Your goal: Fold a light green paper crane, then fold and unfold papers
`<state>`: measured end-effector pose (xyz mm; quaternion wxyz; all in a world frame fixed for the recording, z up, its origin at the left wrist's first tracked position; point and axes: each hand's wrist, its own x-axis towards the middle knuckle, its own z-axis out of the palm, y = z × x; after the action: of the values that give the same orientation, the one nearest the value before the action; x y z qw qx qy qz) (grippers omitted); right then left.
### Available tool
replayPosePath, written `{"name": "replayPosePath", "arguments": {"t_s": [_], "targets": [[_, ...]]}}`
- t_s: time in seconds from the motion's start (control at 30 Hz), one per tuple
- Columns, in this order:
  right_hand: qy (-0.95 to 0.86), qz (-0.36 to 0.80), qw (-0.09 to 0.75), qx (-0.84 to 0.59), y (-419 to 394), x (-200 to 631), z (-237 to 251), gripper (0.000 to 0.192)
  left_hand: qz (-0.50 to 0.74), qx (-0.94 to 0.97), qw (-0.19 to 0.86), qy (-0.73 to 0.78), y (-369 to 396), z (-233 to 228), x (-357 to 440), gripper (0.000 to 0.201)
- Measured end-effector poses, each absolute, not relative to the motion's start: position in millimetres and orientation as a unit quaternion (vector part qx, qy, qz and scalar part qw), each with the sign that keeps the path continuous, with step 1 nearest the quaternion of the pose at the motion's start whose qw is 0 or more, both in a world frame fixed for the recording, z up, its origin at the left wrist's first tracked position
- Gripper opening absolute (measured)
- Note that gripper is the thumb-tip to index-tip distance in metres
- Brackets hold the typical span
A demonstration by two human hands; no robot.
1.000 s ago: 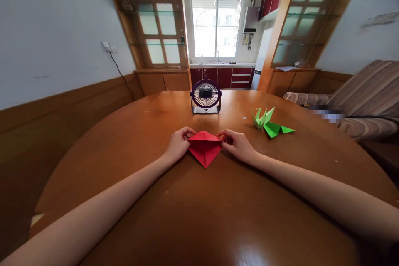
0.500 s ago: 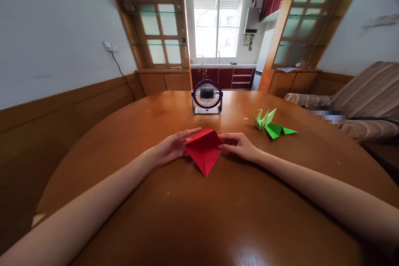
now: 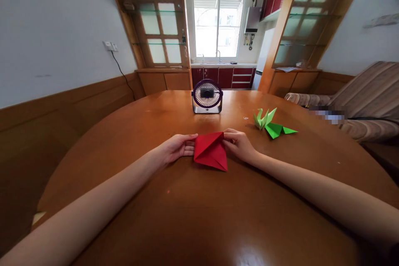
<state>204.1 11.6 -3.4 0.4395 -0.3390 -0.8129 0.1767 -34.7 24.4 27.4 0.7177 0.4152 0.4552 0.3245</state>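
From my end of the feed, I have the red folded paper [image 3: 208, 149] near the middle of a brown wooden table [image 3: 199, 220], directly in front of the person, between the two hands. The right hand [image 3: 239, 143] pinches its upper right corner between thumb and fingers. The left hand [image 3: 176, 146] lies at the opposite edge, thumb stretched along the top and the other fingers lower down, their tips meeting the paper's left side; I cannot tell whether they grip it or merely steady it. A slanting fold crosses the sheet, with one flap lying over a darker layer and a point aimed toward the lower right. Beyond the paper I make out a small dark fan [image 3: 207, 94] upright on its stand. Off to the right sit a pale green folded bird [image 3: 264, 119] (its slim neck curves up neatly) and, just beside it, a brighter green folded piece [image 3: 274, 130] lying low on the wood.
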Motion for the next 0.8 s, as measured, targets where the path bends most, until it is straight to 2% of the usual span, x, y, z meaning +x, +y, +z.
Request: {"name": "replayPosePath", "arguments": {"t_s": [0.53,0.8], "targets": [[-0.795,0.253,0.452,-0.315,20,207,-6,0.026,0.377,0.420,0.667,0.487,25,22,-30,0.008],[-0.694,0.440,0.452,-0.346,25,208,-2,0.029,0.449,0.445,0.594,0.497,24,9,-28,0.023]]}}
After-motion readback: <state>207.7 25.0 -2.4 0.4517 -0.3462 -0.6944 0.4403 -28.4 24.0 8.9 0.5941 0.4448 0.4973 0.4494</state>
